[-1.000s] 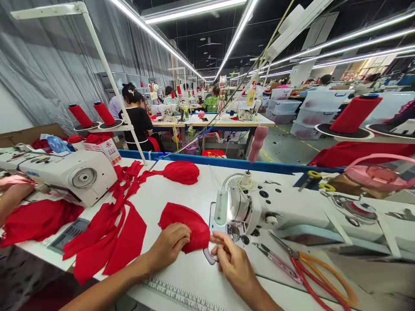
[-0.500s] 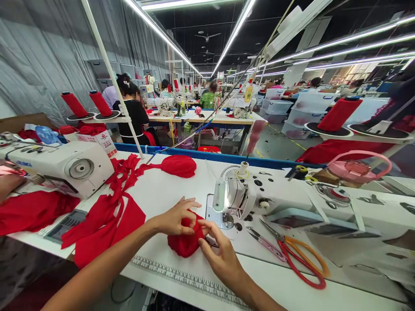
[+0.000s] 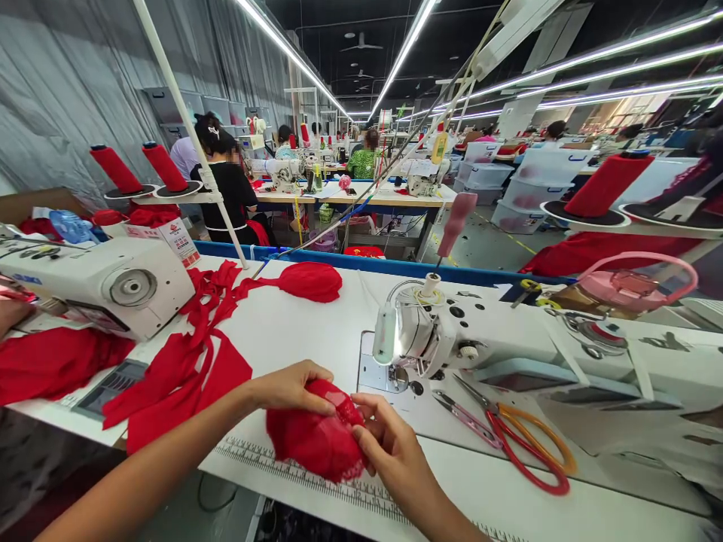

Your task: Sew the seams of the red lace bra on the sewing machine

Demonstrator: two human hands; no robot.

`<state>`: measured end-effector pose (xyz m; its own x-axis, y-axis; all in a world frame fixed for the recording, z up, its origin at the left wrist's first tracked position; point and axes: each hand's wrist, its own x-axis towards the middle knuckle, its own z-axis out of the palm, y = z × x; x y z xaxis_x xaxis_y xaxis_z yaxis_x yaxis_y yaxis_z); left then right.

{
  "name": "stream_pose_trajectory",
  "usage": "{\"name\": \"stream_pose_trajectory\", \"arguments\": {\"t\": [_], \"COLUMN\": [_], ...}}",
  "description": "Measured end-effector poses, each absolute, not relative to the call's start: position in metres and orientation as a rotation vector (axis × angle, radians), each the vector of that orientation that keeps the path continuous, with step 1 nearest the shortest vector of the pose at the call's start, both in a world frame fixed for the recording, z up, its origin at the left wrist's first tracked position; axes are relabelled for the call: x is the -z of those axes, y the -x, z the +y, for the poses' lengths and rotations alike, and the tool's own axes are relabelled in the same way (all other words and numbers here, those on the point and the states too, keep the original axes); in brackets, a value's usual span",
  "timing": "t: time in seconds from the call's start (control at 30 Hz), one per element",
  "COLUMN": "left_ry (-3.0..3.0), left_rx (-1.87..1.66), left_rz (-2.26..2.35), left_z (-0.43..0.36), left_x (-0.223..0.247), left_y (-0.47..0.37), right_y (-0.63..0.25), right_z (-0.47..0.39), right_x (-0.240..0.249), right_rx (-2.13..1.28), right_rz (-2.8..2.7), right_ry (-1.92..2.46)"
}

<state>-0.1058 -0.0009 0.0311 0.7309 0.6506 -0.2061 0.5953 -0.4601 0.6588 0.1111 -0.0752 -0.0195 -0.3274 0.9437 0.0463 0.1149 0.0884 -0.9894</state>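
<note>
My left hand grips the upper side of a red lace-edged fabric piece, which is rounded like a bra cup. On its right edge, the thumb and fingers of my right hand pinch the lace. The piece is lifted over the ruler strip along the table's front. Just beyond my right hand stands the sewing machine, its lamp lit. Another red rounded fabric piece lies farther back on the white table.
Large scissors and small pink-handled snips lie right of my right hand. Red fabric strips spread across the left. A second sewing machine stands there, with another person's hand at the far left edge.
The red fabric piece has come up and toward me, turned so its lace edge shows. My left hand has closed over its top, and my right hand still pinches its edge.
</note>
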Motion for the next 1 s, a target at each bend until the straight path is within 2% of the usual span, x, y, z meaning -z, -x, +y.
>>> {"name": "stream_pose_trajectory", "arguments": {"t": [0.23,0.4,0.57,0.7,1.0], "left_ry": [-2.418,-2.547,-2.610,-2.614,-2.573], "left_rx": [-0.062,-0.331,-0.430,-0.508,-0.520], "left_rz": [1.213,1.256,1.062,1.049,1.077], "left_z": [0.031,-0.009,-0.049,-0.048,-0.045], "left_x": [-0.027,-0.019,0.016,0.037,0.037], "left_y": [0.088,0.077,0.080,0.093,0.096], "right_y": [-0.107,-0.137,-0.146,-0.145,-0.156], "right_z": [-0.064,-0.071,-0.070,-0.072,-0.073], "right_x": [0.036,0.030,0.035,0.036,0.031], "right_rx": [-0.918,-0.289,-0.021,-0.002,-0.246], "right_rz": [-1.848,-2.236,-2.382,-2.382,-2.331], "right_ry": [1.254,1.035,0.812,0.735,0.832]}}
